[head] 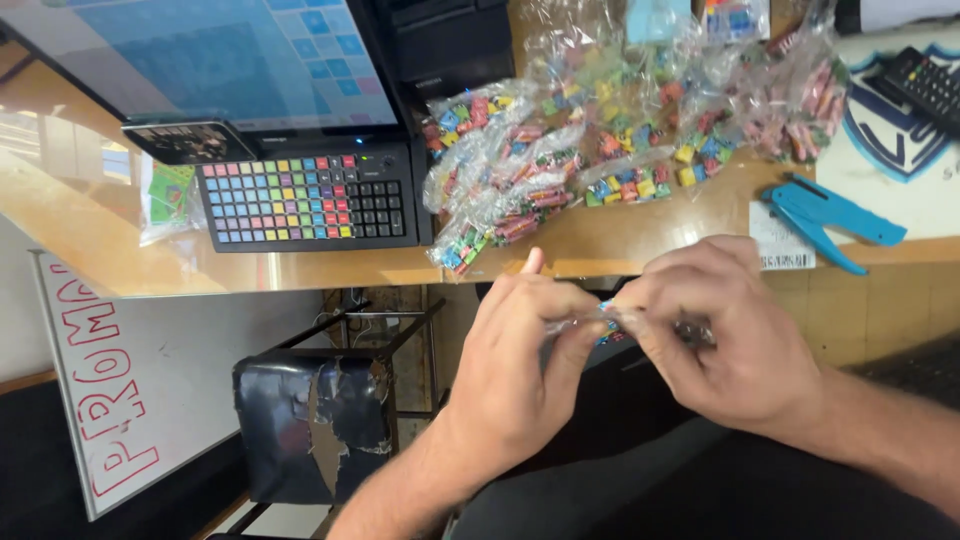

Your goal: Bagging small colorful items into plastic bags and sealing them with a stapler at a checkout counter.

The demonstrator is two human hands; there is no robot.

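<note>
Both hands work one small clear bag (612,322) of colourful candies, held just below the counter (640,240) edge: left hand (525,365) pinches one end, right hand (725,345) grips the other. Looks like closing the bag; next move likely needs the blue stapler (830,218) on the counter. Filled bags (560,165) piled beside the keyboard (305,200).

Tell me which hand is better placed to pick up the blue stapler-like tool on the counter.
Right. The right hand is nearer the blue tool, which lies on the counter just above and to its right. The left hand sits further away. Both hands currently pinch a small clear bag.
</note>
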